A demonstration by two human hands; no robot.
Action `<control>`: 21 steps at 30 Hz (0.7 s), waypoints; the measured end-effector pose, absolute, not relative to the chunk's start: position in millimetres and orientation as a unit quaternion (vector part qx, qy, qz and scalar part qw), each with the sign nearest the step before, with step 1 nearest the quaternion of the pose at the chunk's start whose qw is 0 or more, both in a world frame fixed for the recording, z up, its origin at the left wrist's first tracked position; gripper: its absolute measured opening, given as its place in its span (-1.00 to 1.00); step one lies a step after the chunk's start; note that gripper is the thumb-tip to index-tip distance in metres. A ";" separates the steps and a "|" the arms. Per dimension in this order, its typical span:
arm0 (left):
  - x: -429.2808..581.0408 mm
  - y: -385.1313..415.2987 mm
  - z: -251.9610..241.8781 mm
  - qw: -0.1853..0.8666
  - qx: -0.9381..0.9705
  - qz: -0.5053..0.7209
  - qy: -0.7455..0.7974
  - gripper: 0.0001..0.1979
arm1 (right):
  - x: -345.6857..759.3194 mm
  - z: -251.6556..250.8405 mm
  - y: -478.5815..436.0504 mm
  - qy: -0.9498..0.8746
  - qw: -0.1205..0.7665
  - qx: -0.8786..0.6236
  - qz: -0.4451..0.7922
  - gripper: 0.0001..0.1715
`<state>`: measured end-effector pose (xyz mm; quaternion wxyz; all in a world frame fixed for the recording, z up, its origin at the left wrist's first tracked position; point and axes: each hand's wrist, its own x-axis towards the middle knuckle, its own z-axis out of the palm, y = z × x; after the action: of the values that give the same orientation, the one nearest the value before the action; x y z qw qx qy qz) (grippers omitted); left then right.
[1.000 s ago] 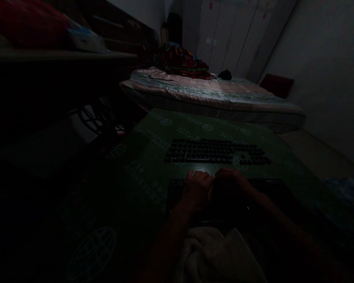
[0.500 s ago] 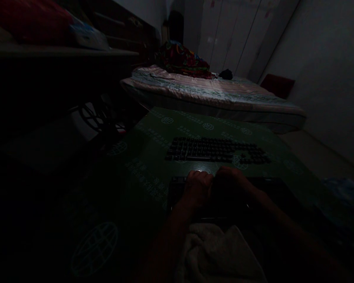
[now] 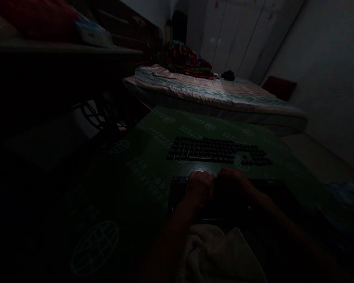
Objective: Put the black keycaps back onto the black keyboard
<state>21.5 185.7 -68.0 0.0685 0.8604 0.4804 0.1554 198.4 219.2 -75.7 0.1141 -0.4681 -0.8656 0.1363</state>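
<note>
A dark keyboard body point(image 3: 177, 192) lies on the green table close to me, its detail mostly lost in shadow. Over its upper middle, my left hand point(image 3: 200, 186) is closed, fingers curled down and knuckles up. Beside it my right hand point(image 3: 231, 179) is also bent closed, nearly touching the left. What the fingertips hold or press is hidden in the dark. Beyond the hands, black keycaps point(image 3: 208, 151) lie in rows in a keyboard layout, with the green surface showing between them. A pale crumpled cloth point(image 3: 215, 251) is just below the keyboard body.
The green table point(image 3: 147, 145) carries printed globes and lettering. Behind it stands a bed point(image 3: 224, 92) with a red patterned blanket point(image 3: 185, 61). At left is a shelf point(image 3: 61, 47) with bundles on it, above a dark spoked wheel point(image 3: 94, 116). The room is very dim.
The whole view has shifted slightly, moving the scene a little to the right. Both hands stay closed at the same place on the keyboard body.
</note>
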 end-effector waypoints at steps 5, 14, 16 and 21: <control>20.9 186.5 -68.7 0.076 0.860 0.153 0.481 -0.88 | 198.8 -69.1 218.6 -0.872 0.107 -0.456 0.142 -0.87; 21.3 185.8 -67.4 0.072 0.857 0.155 0.487 -0.86 | 196.6 -75.9 228.0 -0.878 0.076 -0.462 0.095 -0.86; 21.2 185.8 -67.7 0.073 0.857 0.155 0.485 -0.86 | 199.4 -73.3 227.7 -0.873 0.085 -0.467 0.114 -0.87; 21.5 185.9 -68.6 0.077 0.857 0.158 0.485 -0.86 | 206.1 -69.7 224.0 -0.871 0.114 -0.454 0.148 -0.85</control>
<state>21.5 185.9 -68.6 0.0769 0.8568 0.4846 0.1583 206.1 224.0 -69.7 0.1142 -0.4536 -0.8713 0.1483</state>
